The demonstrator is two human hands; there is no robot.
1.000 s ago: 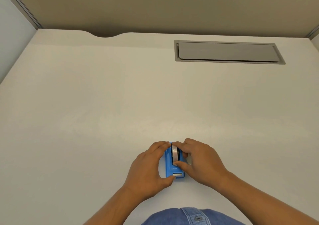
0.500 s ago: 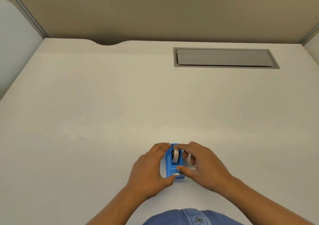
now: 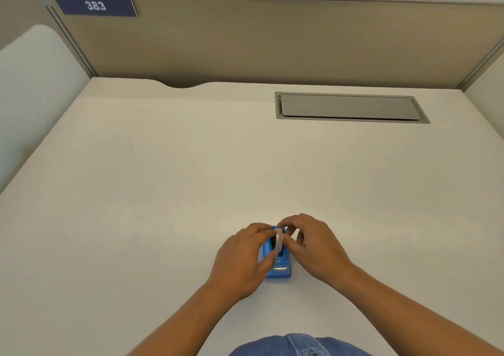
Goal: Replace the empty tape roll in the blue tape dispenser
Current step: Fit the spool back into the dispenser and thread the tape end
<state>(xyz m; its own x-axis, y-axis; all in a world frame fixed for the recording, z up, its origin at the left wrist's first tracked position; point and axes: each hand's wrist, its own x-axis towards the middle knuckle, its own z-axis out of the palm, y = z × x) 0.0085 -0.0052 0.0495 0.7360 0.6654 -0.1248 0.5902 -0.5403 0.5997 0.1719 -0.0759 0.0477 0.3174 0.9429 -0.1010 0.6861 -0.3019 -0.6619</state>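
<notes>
1. A big, smooth, off-white desk top (image 3: 169,192) filled most of the view.
2. Its far edge had a shallow curved dip (image 3: 183,85) cut into it, left of the middle.
3. A long grey rectangular flap in a grey frame (image 3: 350,107) was set flat into the desk, near the far right corner.
4. A small blue plastic tape dispenser (image 3: 278,269) sat right on the desk, near the close edge and about in the middle.
5. Its metal cutting end pointed toward the near edge.
6. The desk around the dispenser was plain, with a soft sheen.
</notes>
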